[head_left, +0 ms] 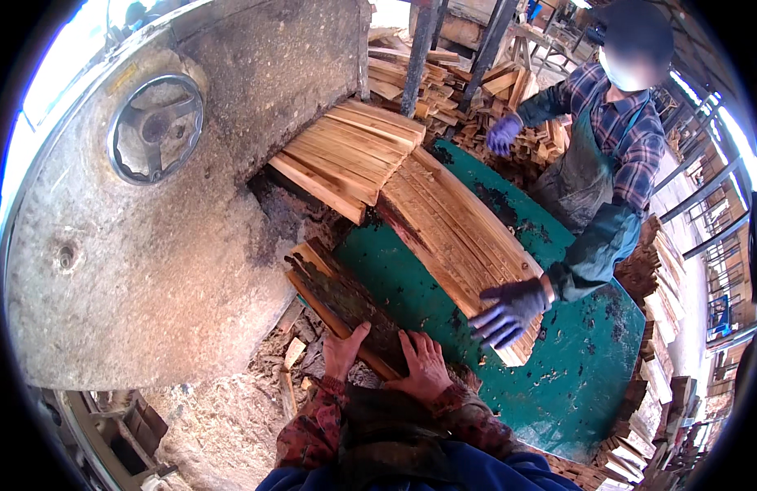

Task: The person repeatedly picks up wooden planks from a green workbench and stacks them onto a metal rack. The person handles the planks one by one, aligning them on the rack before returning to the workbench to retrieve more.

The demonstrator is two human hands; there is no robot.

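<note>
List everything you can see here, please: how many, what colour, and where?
slab: one, bark-covered brown, under both bare hands
table: one, green, centre right
slats: one fanned row, pale orange, on the table
boards: one stack, pale, beside the machine
machine housing: one, grey and dusty, left
handwheel: one, grey metal, on the housing
co-worker: one, plaid shirt and apron, upper right
glove: purple, pressing on the slats
sawdust: pale, lower left
left hand: bare, on the slab
right hand: bare, flat on the slab
</note>
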